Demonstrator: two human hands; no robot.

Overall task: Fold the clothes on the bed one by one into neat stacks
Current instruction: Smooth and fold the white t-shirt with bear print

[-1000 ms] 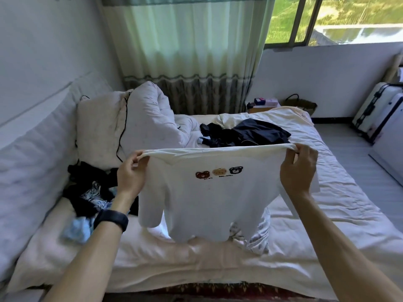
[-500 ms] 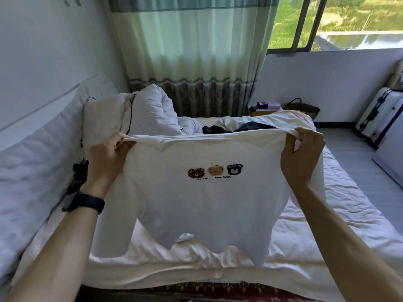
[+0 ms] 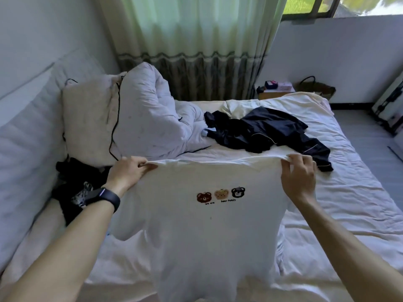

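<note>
A white T-shirt (image 3: 207, 236) with three small bear faces printed on the chest is stretched out over the bed (image 3: 349, 203), its body hanging toward me. My left hand (image 3: 128, 173) pinches its left shoulder and my right hand (image 3: 298, 177) pinches its right shoulder, so the top edge is taut between them. A dark navy garment (image 3: 268, 131) lies crumpled on the bed beyond the shirt. Another heap of black and patterned clothes (image 3: 74, 184) sits at the left, beside the pillows.
A cream pillow (image 3: 87, 118) with a black cable over it and a bunched white duvet (image 3: 150, 114) lie at the head of the bed. A padded headboard runs along the left. A bedside table (image 3: 277, 90), a woven basket (image 3: 316, 89) and a suitcase (image 3: 390, 101) stand by the far wall.
The shirt came down from its raised position toward the bed, and my view tilted down with it. The navy garment behind it shows again. Both hands keep their pinch on the shoulders.
</note>
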